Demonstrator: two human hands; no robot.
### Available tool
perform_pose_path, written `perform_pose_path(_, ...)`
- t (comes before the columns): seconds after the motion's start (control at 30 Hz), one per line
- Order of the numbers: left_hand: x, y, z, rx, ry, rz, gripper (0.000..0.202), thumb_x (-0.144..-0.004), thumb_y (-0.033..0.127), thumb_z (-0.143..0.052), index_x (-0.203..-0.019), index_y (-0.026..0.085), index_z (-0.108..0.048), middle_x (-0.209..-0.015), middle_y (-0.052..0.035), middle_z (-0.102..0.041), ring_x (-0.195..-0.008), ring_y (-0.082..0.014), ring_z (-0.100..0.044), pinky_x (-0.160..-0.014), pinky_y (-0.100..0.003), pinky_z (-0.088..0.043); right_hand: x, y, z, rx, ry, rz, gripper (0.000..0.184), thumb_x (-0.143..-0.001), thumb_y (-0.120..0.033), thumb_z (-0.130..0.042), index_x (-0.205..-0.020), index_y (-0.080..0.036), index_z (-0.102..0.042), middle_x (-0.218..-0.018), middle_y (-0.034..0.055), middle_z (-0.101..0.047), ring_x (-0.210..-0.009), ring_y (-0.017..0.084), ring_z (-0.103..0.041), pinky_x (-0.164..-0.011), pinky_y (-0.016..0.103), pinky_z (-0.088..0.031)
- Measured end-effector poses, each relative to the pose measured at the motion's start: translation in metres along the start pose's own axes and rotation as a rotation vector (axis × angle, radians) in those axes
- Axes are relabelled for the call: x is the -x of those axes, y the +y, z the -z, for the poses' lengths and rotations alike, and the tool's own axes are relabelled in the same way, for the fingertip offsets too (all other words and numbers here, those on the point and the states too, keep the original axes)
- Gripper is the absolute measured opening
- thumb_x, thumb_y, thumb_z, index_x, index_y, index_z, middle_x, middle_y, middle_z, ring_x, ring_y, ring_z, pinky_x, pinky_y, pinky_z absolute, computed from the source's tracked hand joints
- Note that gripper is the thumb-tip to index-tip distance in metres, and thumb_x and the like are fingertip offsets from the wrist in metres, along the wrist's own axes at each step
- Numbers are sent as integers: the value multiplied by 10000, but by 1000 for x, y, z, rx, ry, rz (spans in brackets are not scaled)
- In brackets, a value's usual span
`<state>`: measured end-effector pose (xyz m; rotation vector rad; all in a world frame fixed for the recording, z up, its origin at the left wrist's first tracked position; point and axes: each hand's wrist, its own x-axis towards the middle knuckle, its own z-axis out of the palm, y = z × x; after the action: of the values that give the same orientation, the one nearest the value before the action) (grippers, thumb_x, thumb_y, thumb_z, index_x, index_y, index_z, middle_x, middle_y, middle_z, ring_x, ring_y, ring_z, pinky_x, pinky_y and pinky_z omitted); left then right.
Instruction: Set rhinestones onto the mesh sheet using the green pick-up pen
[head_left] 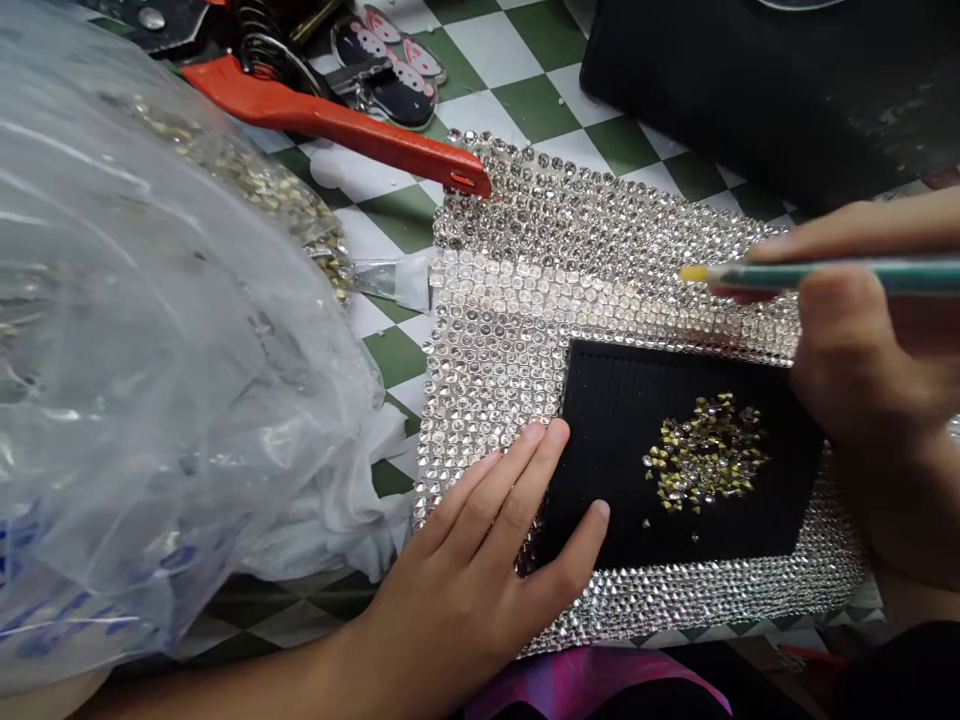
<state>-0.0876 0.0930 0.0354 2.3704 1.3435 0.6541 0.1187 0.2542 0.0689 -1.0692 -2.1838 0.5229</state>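
A sheet of sparkling rhinestones is spread over the table. On it lies a flat black tray with a loose heap of small gold-backed rhinestones. My left hand rests with fingers stretched out on the sheet and the tray's left edge. In my right hand is a slim green pen-like stick with a yellow tip. Its tip hovers over or touches the upper part of the sheet; I cannot tell which. The right fingers are pinched around the stick.
Bulky clear plastic bags, one with gold-backed stones inside, fill the left side. Orange-handled pliers reach onto the sheet's top corner. A decorated black charm lies behind. A dark box-like object stands at the upper right. The tablecloth is green-and-white checked.
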Motion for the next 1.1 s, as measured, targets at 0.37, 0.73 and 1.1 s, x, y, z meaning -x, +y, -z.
perform_pose_path(0.37, -1, 0, 1, 4, 0, -2, 297, -859, 163, -478, -1145, 204, -547, -1326, -242, -370, -1263, -300, -354, -979, -410, -335, -2, -3, -11, -34, -83, -72, 159, -706, -113, -624, -834, -204, -652, -835, -30, -670, -703, 80, -596, -653, 278, -509)
perform_pose_path(0.73, 0, 1, 1, -18, -2, 1, 333, -843, 161, -499, -1174, 198, -516, -1350, -221, -352, -1250, -298, -376, -974, -415, -351, 0, -14, 11, -229, -269, -26, 200, -694, -88, -571, -846, -180, -663, -734, 29, -650, -637, 124, -591, -510, 290, -467)
perform_pose_path(1.1, -1, 1, 1, -25, -1, -2, 335, -837, 154, -499, -1169, 191, -526, -1332, -228, -370, -1252, -295, -374, -971, -412, -359, 13, -38, 12, -340, -593, -77, 78, -717, -114, -560, -704, -157, -624, -546, 0, -520, -532, 76, -471, -508, 256, -385)
